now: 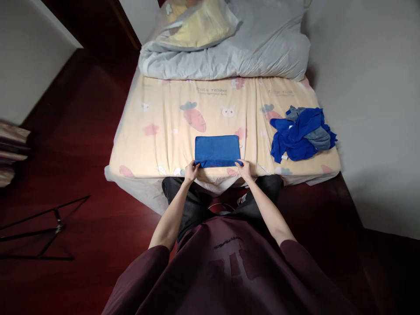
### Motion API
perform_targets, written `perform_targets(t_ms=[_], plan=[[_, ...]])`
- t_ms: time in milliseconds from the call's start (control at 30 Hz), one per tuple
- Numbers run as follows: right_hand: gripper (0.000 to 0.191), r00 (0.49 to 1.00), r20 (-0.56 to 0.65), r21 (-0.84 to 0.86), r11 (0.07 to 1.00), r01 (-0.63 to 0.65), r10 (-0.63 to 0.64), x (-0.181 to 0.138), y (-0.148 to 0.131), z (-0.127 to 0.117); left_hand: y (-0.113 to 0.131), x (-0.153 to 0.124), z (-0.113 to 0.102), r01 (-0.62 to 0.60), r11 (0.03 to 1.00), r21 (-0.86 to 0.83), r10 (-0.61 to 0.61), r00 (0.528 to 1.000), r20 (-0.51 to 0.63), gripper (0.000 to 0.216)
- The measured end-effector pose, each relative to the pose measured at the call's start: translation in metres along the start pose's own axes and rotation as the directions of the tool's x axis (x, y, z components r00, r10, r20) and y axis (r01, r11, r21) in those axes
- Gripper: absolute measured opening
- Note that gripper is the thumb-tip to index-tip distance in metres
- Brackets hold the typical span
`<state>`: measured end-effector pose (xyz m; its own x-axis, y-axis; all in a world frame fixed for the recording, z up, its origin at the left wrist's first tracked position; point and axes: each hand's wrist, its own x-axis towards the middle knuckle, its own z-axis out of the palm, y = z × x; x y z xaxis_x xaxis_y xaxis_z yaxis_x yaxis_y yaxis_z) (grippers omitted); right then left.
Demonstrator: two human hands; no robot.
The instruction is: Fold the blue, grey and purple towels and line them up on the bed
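Observation:
A blue cloth [217, 148], laid out as a flat rectangle, rests near the front edge of the bed. My left hand [191, 171] pinches its near left corner. At the near right corner, my right hand [243, 169] has its fingers closed on the same cloth. The near edge between the two hands looks slightly raised or curled. To the right, a crumpled heap of blue and grey cloths [300, 134] lies on the bed, apart from both hands.
The bed [157, 148] has a yellow sheet printed with carrots and rabbits. A pale quilt [262, 48] and a bagged yellow item [203, 26] lie at its far end. A wall [367, 109] stands at the right. A black tripod [57, 227] stands on the floor at left.

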<state>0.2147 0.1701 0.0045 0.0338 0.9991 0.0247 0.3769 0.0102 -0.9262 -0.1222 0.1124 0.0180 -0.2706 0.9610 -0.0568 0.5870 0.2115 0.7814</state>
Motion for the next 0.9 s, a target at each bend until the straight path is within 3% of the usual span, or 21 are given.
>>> perform_targets(t_ms=[267,433,667,900], plan=[[0.046,0.999,0.039,-0.121,0.992,-0.032,0.037,-0.006,0.013,-0.015,-0.017,-0.008,0.001,0.034,0.999,-0.024,-0.033,0.999,0.007,0.021],[0.048,0.998,0.06,-0.183,0.983,-0.008,0.019,-0.005,0.014,-0.013,-0.02,-0.009,0.003,0.05,0.997,-0.056,-0.049,0.999,0.01,0.028],[0.043,1.0,-0.011,-0.349,0.937,-0.015,0.012,-0.009,0.016,-0.007,-0.025,-0.009,0.004,0.03,0.996,-0.09,-0.029,0.999,0.015,0.032],[0.046,1.0,0.005,-0.377,0.926,-0.005,0.008,-0.01,0.018,-0.002,-0.024,-0.014,0.009,-0.014,0.995,-0.095,0.01,0.999,-0.04,0.034]])
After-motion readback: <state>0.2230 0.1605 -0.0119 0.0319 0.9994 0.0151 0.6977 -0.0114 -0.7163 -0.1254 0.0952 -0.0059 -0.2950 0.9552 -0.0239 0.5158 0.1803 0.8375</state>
